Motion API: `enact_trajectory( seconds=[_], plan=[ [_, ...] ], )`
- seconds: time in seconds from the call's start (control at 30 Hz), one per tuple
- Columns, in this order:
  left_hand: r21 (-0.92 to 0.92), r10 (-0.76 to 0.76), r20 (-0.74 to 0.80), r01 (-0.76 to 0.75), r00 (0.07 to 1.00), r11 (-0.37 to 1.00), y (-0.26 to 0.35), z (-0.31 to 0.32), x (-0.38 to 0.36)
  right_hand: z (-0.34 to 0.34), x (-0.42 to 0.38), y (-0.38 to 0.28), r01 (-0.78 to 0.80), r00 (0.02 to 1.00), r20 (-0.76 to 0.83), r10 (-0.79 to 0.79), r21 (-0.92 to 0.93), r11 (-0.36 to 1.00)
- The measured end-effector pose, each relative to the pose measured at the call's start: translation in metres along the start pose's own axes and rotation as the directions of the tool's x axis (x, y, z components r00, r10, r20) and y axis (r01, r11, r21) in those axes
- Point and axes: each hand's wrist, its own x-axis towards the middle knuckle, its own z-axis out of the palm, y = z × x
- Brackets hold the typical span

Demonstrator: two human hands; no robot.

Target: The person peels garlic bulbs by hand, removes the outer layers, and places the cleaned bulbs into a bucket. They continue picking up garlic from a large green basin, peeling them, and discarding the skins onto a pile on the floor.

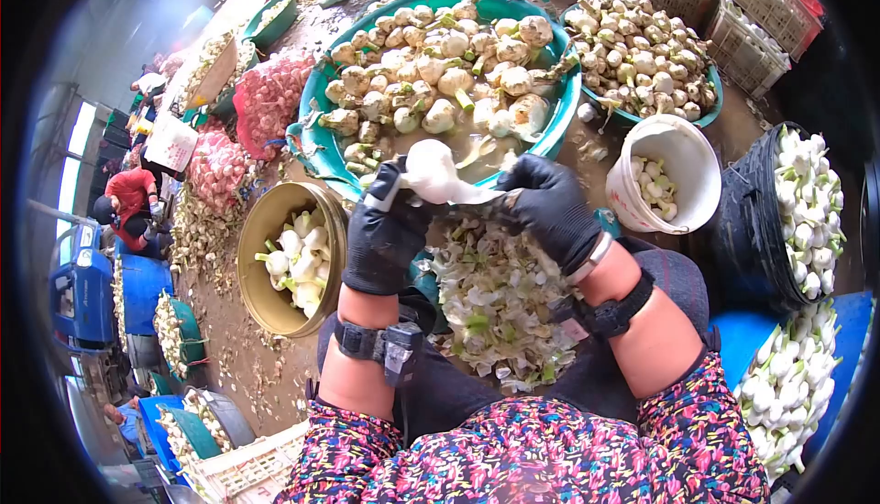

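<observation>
A white, smooth garlic bulb (429, 171) is gripped by my left hand (383, 234), gloved in black, at the near rim of a teal tub (316, 147). From the bulb a pale strip of garlic skin (477, 195) stretches across to my right hand (555, 211), also gloved, whose fingers are closed on its end. Inside the tub, beyond my hands, lie many brownish unpeeled garlic bulbs (431, 69) with short stems, and some murky water (467, 133). Below my hands, between my knees, is a heap of peelings (500, 302).
At left stands a tan bucket (252, 275) with white peeled bulbs; at right, a white bucket (628, 183) holds small ones. A black tub (747, 220) of peeled garlic is farther right. Red net sacks (273, 101) and a person in red (133, 197) are at far left.
</observation>
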Motion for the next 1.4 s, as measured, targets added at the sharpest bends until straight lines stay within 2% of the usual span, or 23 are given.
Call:
enact_trajectory(
  seconds=[0.03,0.1,0.17,0.23,0.3,0.37,0.43,0.57,0.67,0.8,0.9,0.93,0.97,1.03,1.1,1.13,1.17,1.23,1.27,1.3,1.33,1.37,1.4],
  plan=[
    [0.020,0.032,0.001,-0.032,0.999,0.999,0.009,0.000,-0.003,-0.004,0.001,-0.008,-0.085,0.996,-0.013,0.086,0.046,0.995],
    [0.233,0.150,-0.047,-0.135,0.988,0.963,0.029,-0.003,-0.006,-0.001,-0.006,-0.019,-0.233,0.961,0.082,0.264,-0.278,0.932],
    [0.410,0.426,-0.003,-0.388,0.905,0.825,0.062,-0.040,-0.006,-0.005,-0.006,0.000,0.034,0.900,0.343,0.270,-0.671,0.741],
    [0.864,0.579,0.075,-0.343,0.812,0.368,0.114,-0.059,-0.022,-0.005,-0.011,0.015,0.281,0.803,0.503,0.320,-0.793,0.541],
    [0.990,0.595,0.132,-0.081,0.793,-0.112,0.140,-0.059,-0.035,0.002,-0.017,0.004,0.244,0.801,0.435,0.413,-0.865,0.438],
    [0.947,0.540,0.313,-0.215,0.781,-0.238,0.138,-0.055,-0.032,0.004,-0.014,0.009,0.315,0.851,0.438,0.289,-0.867,0.387],
    [0.961,0.330,0.273,-0.242,0.904,-0.135,0.120,-0.043,-0.011,0.009,-0.009,0.007,0.298,0.818,0.488,0.303,-0.811,0.503],
    [0.854,0.043,0.412,-0.369,0.910,-0.368,0.046,-0.026,0.057,0.016,-0.017,-0.004,0.190,0.767,0.378,0.518,-0.905,0.380],
    [0.741,-0.120,0.140,-0.184,0.983,-0.645,0.017,-0.025,0.097,0.007,-0.026,0.012,0.226,0.885,0.285,0.368,-0.954,0.195],
    [0.624,-0.213,0.058,-0.202,0.975,-0.755,0.004,-0.056,0.130,0.012,-0.010,-0.020,0.235,0.881,0.305,0.362,-0.946,0.225],
    [0.801,-0.163,0.136,-0.205,0.977,-0.563,0.016,-0.067,0.130,0.016,-0.009,-0.018,0.092,0.964,0.152,0.218,-0.961,0.262],
    [0.957,0.004,0.172,-0.166,0.985,-0.238,0.019,-0.057,0.111,0.015,-0.008,-0.012,0.227,0.973,0.225,-0.053,-0.886,0.404],
    [0.966,0.012,0.252,-0.251,0.968,-0.068,0.026,-0.045,0.094,0.015,-0.007,-0.009,0.106,0.994,0.108,-0.019,-0.896,0.431],
    [0.924,-0.062,0.261,-0.231,0.963,0.305,0.033,-0.019,0.057,0.015,0.000,0.007,0.377,0.877,0.186,-0.444,-0.838,0.394],
    [0.867,-0.151,0.251,-0.153,0.956,0.474,0.036,0.009,0.019,0.020,0.002,0.001,0.485,0.834,0.208,-0.512,-0.718,0.498],
    [0.792,-0.115,0.311,-0.190,0.943,0.580,0.032,0.015,0.006,0.022,0.010,0.010,0.391,0.916,0.206,-0.345,-0.258,0.884],
    [0.816,-0.016,0.528,-0.502,0.849,0.287,0.033,0.022,-0.003,0.019,0.008,0.017,0.390,0.916,0.209,-0.344,-0.258,0.884],
    [0.249,-0.083,0.125,0.050,0.989,0.967,0.015,0.029,-0.016,0.023,0.000,0.002,0.313,0.907,0.277,-0.317,0.061,0.948],
    [0.246,-0.081,0.125,0.048,0.989,0.968,0.015,0.023,-0.014,0.025,-0.002,0.000,0.267,0.930,0.232,-0.284,0.100,0.958],
    [0.774,0.099,0.413,-0.406,0.905,0.486,0.015,0.015,-0.009,0.026,-0.002,0.000,0.265,0.931,0.233,-0.281,0.099,0.959],
    [0.685,-0.005,0.690,-0.655,0.724,-0.317,0.015,0.009,-0.007,0.027,-0.003,0.001,0.218,0.948,0.210,-0.238,0.113,0.969],
    [0.688,-0.003,0.687,-0.653,0.726,-0.316,0.006,0.006,-0.007,0.027,-0.003,0.002,0.173,0.963,0.187,-0.194,0.127,0.977],
    [0.813,0.169,0.487,-0.515,0.857,0.272,-0.007,0.011,-0.008,0.028,-0.004,0.004,0.218,0.960,0.157,-0.234,0.111,0.970]
  ],
)
